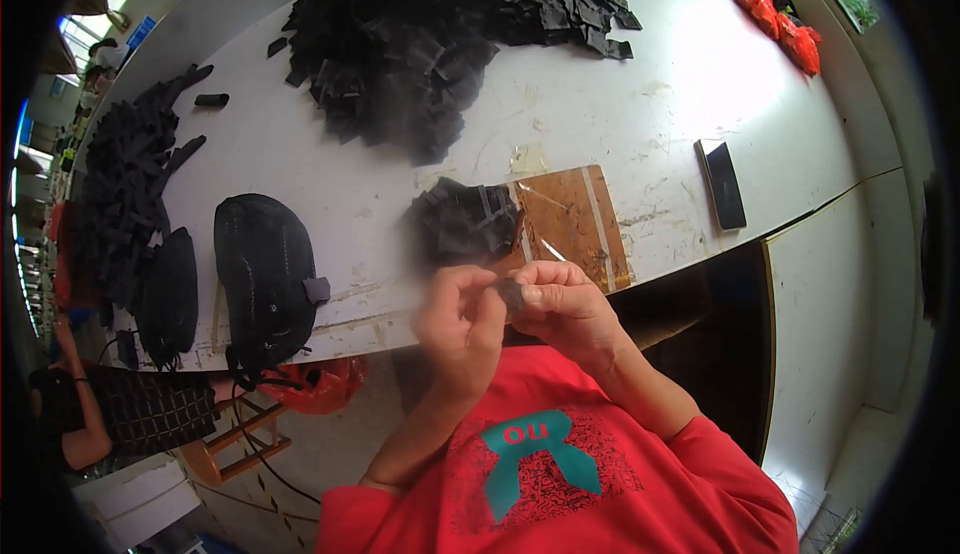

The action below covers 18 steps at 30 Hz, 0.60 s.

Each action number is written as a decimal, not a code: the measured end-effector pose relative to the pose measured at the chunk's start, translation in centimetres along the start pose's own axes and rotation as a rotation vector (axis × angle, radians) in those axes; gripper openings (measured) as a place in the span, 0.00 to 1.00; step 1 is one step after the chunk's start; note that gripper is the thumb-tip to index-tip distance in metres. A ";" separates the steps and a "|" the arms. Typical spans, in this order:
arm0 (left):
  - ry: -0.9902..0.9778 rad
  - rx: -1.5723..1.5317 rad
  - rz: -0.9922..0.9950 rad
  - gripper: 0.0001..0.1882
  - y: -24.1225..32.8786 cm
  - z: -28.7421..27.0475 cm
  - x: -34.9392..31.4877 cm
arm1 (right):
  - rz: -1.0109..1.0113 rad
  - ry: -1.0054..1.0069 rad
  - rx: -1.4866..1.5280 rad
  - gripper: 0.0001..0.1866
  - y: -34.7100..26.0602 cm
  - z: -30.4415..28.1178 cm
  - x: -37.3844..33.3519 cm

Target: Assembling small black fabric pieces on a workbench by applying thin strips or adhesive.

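Close in front of my chest, a small black fabric piece [511,295] is pinched between the thumb and fingers of my right hand [565,304]. My left hand [460,329], slightly blurred, has its fingers curled closed at the left edge of the same piece. Just beyond my hands, a heap of black fabric pieces [460,222] lies against a brown board [570,219] with clear tape across it. Part of the board is hidden behind the heap, and my fingers cover much of the small piece.
A large pile of black pieces [400,54] covers the far side of the white table [660,104]. At the left lie a black pouch [265,274] and a heap of dark strips [125,174]. A phone [722,184] and red bags [775,24] are on the right. A person [130,404] sits at the left.
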<state>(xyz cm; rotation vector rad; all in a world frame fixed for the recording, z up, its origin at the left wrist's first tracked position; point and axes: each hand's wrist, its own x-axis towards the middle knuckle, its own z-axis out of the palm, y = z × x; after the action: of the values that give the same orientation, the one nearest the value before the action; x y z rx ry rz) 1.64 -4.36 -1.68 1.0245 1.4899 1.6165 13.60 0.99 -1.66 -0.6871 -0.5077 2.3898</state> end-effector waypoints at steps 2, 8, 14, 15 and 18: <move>0.081 0.126 0.136 0.06 -0.7 0.5 0.0 | 0.048 -0.082 -0.056 0.09 -0.9 -0.1 0.1; -0.467 -1.376 -0.458 0.11 3.9 -0.6 4.5 | -0.283 -0.082 -0.771 0.14 -6.5 5.6 0.0; -0.337 -1.038 -0.590 0.10 1.1 -0.5 4.9 | -0.076 -0.174 -0.558 0.15 -6.5 1.9 3.5; -0.338 -1.040 -0.589 0.10 1.0 -0.1 4.7 | -0.076 -0.174 -0.560 0.15 -6.4 1.0 3.3; -0.183 -0.541 -0.320 0.12 2.3 0.4 4.3 | -0.272 -0.104 -0.849 0.15 -6.3 1.2 2.9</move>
<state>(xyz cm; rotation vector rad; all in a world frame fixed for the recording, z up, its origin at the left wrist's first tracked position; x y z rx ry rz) 0.11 -0.52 1.00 0.5761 0.9541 1.5228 13.64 7.35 1.44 -0.7670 -1.5893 1.9009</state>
